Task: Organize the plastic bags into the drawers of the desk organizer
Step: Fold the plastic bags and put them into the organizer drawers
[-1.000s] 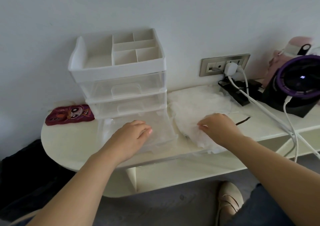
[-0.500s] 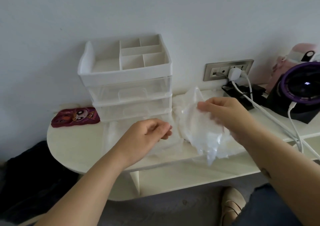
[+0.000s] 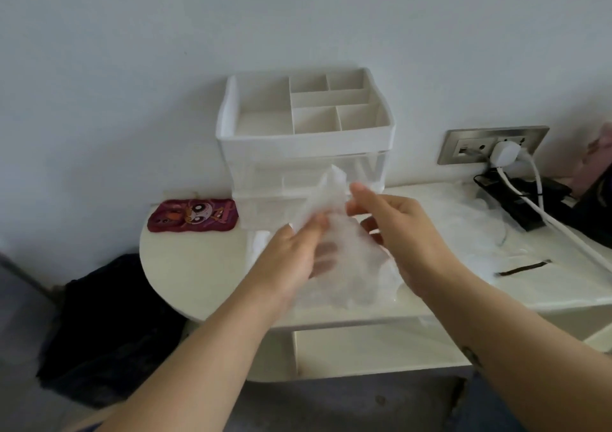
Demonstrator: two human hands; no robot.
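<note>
A white desk organizer (image 3: 304,140) with a divided top tray and clear drawers stands against the wall. Its bottom drawer (image 3: 256,242) is pulled out toward me, mostly hidden behind my hands. I hold a crumpled clear plastic bag (image 3: 347,266) up in front of the organizer. My left hand (image 3: 291,259) grips its left side, fingers partly behind the film. My right hand (image 3: 397,233) pinches its upper right part. More clear plastic bags (image 3: 470,219) lie in a pile on the desk to the right.
A red cartoon pouch (image 3: 193,215) lies left of the organizer. At the right are a wall socket (image 3: 490,145) with a white plug and cable (image 3: 563,229), a black adapter (image 3: 516,203) and a thin dark strip (image 3: 523,268). The white desk (image 3: 188,276) has a rounded left end.
My right hand lifted a bag off the pile and brought it left in front of the organizer. My left hand left the open drawer and took hold of the bag.
</note>
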